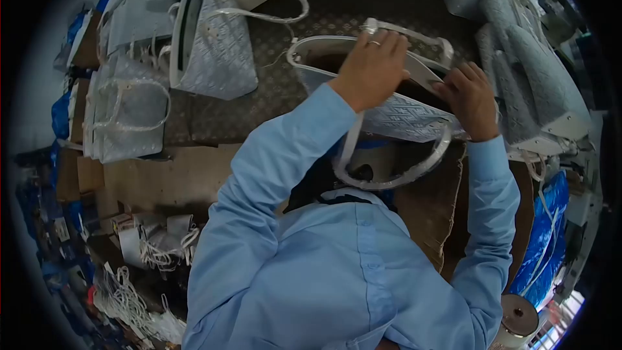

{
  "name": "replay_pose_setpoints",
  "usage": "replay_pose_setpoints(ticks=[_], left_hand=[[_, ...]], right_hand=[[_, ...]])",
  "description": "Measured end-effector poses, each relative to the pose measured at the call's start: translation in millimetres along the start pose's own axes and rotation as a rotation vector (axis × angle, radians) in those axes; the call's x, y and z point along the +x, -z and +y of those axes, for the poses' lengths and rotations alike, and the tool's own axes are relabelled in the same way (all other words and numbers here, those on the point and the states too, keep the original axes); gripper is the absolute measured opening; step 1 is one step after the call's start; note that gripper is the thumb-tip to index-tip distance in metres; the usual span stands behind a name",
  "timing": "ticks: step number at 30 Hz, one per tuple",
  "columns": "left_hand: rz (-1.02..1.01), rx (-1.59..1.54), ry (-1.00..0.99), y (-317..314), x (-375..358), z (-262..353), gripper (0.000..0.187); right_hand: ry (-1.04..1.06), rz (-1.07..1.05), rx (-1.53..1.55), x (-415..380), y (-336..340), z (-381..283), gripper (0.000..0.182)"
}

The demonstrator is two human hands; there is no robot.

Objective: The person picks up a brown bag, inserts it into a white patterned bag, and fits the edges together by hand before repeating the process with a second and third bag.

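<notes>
A light grey handbag [402,116] with an embossed pattern and white trim stands on the table in front of me, its top gaping. My left hand [372,68], a ring on one finger, reaches over the opening with fingers curled down on a pale panel [421,72] at the bag's middle. The fingertips are partly hidden. At the bag's right end my right hand [468,94] is closed on the edge of the opening. One plastic-wrapped handle [414,178] hangs toward me; the other handle [414,34] lies at the far side.
Another patterned handbag [220,58] stands to the left, beside a stack of flat grey bags [129,104]. More grey bags [531,71] crowd the right side. Blue plastic wrapping [544,240] lies at lower right, and bundled white handles [129,304] at lower left.
</notes>
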State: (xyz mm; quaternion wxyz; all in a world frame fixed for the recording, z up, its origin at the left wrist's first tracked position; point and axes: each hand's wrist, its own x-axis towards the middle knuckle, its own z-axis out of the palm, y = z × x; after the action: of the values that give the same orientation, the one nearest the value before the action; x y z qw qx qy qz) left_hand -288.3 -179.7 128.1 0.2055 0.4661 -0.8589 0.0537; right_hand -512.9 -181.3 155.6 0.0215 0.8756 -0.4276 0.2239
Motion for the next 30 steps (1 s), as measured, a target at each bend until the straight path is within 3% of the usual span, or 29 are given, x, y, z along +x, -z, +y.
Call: replay_pose_setpoints(ticks=[5, 10, 20, 25, 30], left_hand=[[-0.038, -0.135, -0.064, -1, 2, -20, 0.051], [-0.124, -0.425, -0.098, 8, 12, -35, 0.041], [-0.239, -0.473, -0.099, -2, 30, -43, 0.041], [0.011, -0.291, -0.245, -19, 24, -49, 0.031], [-0.040, -0.406, -0.249, -15, 29, -51, 0.028]], right_hand=[[0.031, 0.079, -0.001, 7, -6, 8, 0.022], [0.076, 0.001, -0.029, 13, -6, 8, 0.021], [0.131, 0.080, 0.042, 15, -8, 6, 0.024], [0.239, 0.130, 0.005, 13, -7, 2, 0.024], [0.154, 0.133, 0.014, 14, -12, 6, 0.025]])
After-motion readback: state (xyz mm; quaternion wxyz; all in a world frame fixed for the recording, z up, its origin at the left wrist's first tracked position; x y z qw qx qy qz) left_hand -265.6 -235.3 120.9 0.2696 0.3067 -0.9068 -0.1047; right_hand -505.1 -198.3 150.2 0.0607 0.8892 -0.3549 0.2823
